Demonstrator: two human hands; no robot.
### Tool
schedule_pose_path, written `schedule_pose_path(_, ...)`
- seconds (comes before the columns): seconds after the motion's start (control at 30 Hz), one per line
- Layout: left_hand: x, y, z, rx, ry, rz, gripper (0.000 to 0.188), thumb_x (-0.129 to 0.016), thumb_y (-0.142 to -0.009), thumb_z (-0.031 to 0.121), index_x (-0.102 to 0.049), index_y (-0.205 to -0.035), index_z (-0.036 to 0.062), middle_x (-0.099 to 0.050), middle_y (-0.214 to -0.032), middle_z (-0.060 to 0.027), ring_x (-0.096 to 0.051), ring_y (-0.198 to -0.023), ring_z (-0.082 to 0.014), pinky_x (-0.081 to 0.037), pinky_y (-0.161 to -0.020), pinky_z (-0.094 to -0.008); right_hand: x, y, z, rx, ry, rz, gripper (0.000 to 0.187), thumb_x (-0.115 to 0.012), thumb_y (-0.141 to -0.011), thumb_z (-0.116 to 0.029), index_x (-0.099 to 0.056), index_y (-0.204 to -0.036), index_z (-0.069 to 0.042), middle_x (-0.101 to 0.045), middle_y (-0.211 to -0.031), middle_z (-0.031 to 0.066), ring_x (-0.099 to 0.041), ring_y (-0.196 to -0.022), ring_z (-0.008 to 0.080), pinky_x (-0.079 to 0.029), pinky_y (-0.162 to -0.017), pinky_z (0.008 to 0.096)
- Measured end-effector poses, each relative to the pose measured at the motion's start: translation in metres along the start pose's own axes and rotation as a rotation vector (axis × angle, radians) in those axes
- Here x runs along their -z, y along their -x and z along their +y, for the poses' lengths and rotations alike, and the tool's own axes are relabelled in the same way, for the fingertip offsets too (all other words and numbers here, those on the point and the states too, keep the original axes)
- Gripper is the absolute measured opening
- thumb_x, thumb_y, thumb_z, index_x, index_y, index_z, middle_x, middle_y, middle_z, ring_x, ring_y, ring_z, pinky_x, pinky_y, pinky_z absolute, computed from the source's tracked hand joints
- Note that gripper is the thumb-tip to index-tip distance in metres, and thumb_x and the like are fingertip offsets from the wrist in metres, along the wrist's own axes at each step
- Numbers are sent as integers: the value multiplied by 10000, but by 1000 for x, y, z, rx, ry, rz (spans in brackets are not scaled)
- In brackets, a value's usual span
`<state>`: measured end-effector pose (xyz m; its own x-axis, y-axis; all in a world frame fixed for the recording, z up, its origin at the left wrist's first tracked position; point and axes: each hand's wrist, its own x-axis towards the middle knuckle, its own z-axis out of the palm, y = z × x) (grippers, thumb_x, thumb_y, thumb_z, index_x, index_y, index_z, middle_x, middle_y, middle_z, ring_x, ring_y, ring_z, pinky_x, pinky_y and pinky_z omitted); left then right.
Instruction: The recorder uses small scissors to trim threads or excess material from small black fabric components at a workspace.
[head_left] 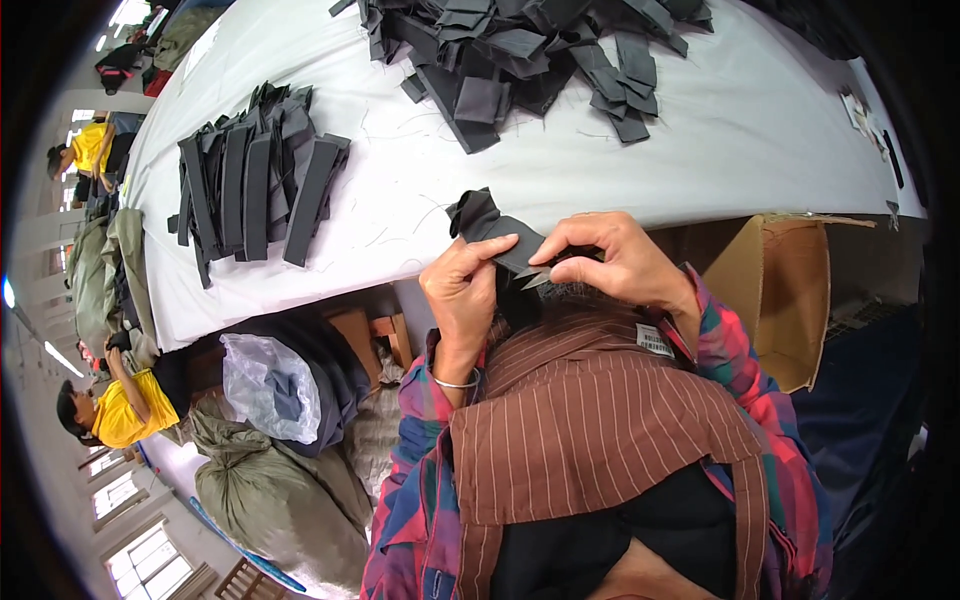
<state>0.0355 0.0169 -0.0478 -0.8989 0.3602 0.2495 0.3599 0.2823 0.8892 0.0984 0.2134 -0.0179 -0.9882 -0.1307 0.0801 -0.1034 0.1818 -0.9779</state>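
Observation:
My left hand [462, 290] pinches a dark grey fabric strip [482, 216] between thumb and fingers, just off the near edge of the white-covered table [400, 215]. The strip's far end is folded and points away from me. At its near right side, my right hand [625, 262] is closed on small thread snips [537, 281]. Their pointed metal blades show by the strip's edge, while the handle is mostly hidden in my fingers. Left of my hands, several similar strips [257, 190] lie side by side in a loose stack. A larger, jumbled heap of dark pieces [520, 55] lies farther back.
Loose threads are scattered over the table cover. An open cardboard box [790, 300] stands below the edge at right. To the left are a clear plastic bag [268, 388] and a bulky olive sack [275, 505]. Two people in yellow shirts [135, 408] are off at far left.

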Motion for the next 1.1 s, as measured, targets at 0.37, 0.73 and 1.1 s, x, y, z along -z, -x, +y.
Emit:
schedule_pose_path(0.37,2,2,-2,-28,33,45,395,-522,-678,-164,-759,-877,81,-515,-577,-36,-427,-507,-89,-342,-482,-239,1,-10,4,89,204,35,133,-664,-769,-49,-682,-898,-21,-668,-811,78,-625,-755,198,-469,-710,295)
schedule_pose_path(0.73,4,6,-9,-10,24,18,388,-514,-671,-151,-758,-864,81,-482,-556,-47,-420,-498,-106,-336,-476,-254,-8,-14,3,167,365,-18,93,-702,-739,-118,-676,-815,-71,-668,-779,36,-594,-697,205,-420,-683,313)
schedule_pose_path(1.1,0,9,-14,44,168,51,348,-496,-729,-151,-739,-879,48,-637,-670,-59,-518,-566,-86,-383,-515,-232,-24,-14,2,150,467,165,125,-711,-733,-107,-661,-837,-60,-659,-776,58,-603,-713,239,-428,-658,321)
